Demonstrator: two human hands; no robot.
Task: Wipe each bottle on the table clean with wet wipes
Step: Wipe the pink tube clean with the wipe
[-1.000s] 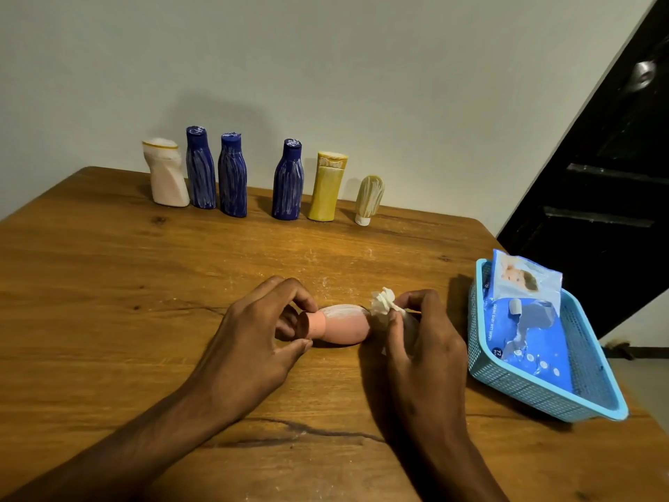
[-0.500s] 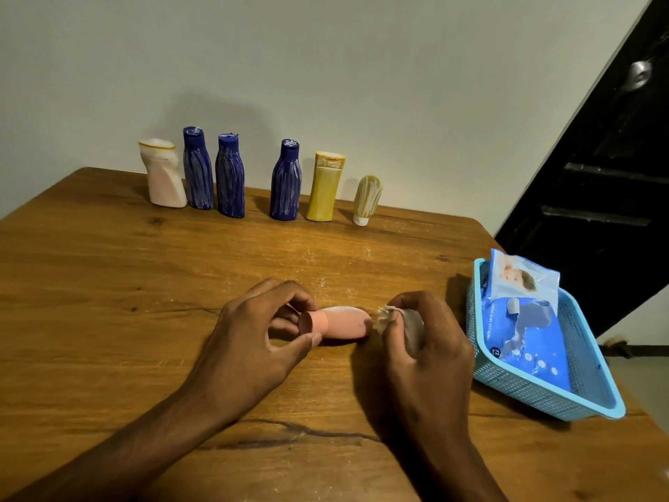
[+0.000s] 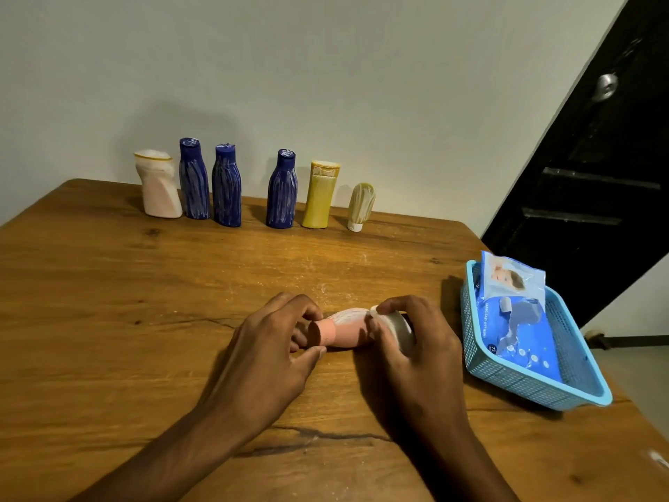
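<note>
A small pink bottle lies on its side on the wooden table, streaked with white powder. My left hand pinches its capped left end between thumb and fingers. My right hand grips a crumpled white wet wipe and presses it against the bottle's right end. Along the wall stands a row of dusty bottles: a white one, three dark blue ones, a yellow one and a small pale one standing on its cap.
A light blue plastic basket sits at the table's right edge and holds a blue pack of wet wipes. A dark door stands beyond it. White powder dusts the wood behind the pink bottle.
My right hand has closed around the wipe and pushed it left onto the bottle's right end. The wipe's loose tuft no longer sticks up. My left hand keeps its hold.
</note>
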